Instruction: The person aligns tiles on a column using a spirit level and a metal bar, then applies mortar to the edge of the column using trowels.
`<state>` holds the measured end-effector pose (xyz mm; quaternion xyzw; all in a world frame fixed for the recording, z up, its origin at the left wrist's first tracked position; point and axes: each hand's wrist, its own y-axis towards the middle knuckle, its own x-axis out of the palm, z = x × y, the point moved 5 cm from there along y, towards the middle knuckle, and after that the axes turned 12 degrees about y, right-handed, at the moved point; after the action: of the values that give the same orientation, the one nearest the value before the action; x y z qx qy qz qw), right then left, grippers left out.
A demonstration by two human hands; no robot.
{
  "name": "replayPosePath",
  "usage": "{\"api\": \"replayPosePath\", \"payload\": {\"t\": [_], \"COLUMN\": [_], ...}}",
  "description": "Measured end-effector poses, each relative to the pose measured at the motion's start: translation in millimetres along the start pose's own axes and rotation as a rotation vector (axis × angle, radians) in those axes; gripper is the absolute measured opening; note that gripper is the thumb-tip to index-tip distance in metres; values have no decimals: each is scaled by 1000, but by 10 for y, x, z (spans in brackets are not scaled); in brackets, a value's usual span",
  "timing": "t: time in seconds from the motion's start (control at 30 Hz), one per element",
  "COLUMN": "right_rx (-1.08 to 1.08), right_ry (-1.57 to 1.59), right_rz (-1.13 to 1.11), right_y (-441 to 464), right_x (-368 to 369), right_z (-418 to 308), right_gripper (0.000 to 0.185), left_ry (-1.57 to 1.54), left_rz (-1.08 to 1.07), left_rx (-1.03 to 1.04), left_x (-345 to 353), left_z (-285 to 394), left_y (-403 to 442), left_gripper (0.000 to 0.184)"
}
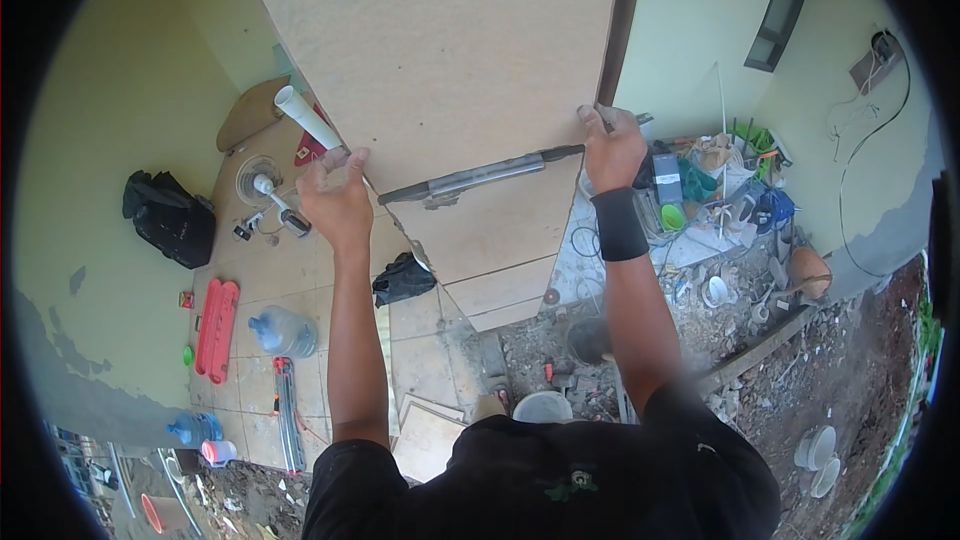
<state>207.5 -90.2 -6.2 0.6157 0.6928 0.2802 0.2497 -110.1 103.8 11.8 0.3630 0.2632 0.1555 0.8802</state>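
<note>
Tan in the Middle, Bright Bits All Around

The big panel (440, 35) is showing a light tan colour with little dark specks. The bar (480, 177) is looking shiny grey. The floor tiles (408, 335) are showing tan too, with thin lines making squares. The wall (110, 120) is looking pale yellow-green, and grey patches (70, 355) are spotting it low down. The long case (216, 330) is glowing pinky red. The big jug (285, 332) is looking see-through pale blue, and the smaller bottle (195, 428) is showing a stronger blue. The backpack (170, 220), the wristband (622, 225) and the shirt (600, 480) are all looking black, with a green picture (572, 487) brightening the shirt. The pipe (306, 118) is looking white. The cup (671, 217) is shining bright green.
</note>
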Motion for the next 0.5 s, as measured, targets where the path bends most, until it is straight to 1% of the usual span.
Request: {"api": "replayPosePath", "payload": {"t": [0.1, 0.17, 0.23, 0.3, 0.33, 0.37, 0.4, 0.43, 0.47, 0.5], "right_rx": [40, 100, -165, -389, -402, -470, -538, -547, -598, -654], "right_ry": [21, -19, -89, -90, -80, -130, -184, -179, -180, -183], "right_rz": [4, -63, 10, -88, -64, -132, -204, -194, -232, -269], "right_y": [3, 14, -29, -125, -163, -201, -208, -186, -177, -151], "right_x": [-13, -38, -83, -8, -2, 94, 208, 274, 363, 438], "right_z": [-32, -69, -117, -278, -421, -675, -879, -996, -1106, -1189], "right_gripper": [25, 27, 34, 45, 45, 49, 53, 53, 54, 55], "left_ry": [17, 10, 87, 143, 139, 136, 128, 170, 215, 212], "left_rz": [1, -78, 73, 195, 200, 205, 226, 170, 111, 124], "left_rx": [-19, -118, 69, 357, 438, 518, 528, 567, 603, 604], "left_x": [-17, -52, 18, 68, 44, 65, 114, 182, 245, 288], "left_z": [6, 36, -87, 39, 233, 452, 588, 696, 767, 811], "left_y": [-2, -26, -168, -438, -557, -625, -619, -637, -652, -637], "left_gripper": [27, 29, 31, 37, 39, 42, 42, 47, 51, 51]}}
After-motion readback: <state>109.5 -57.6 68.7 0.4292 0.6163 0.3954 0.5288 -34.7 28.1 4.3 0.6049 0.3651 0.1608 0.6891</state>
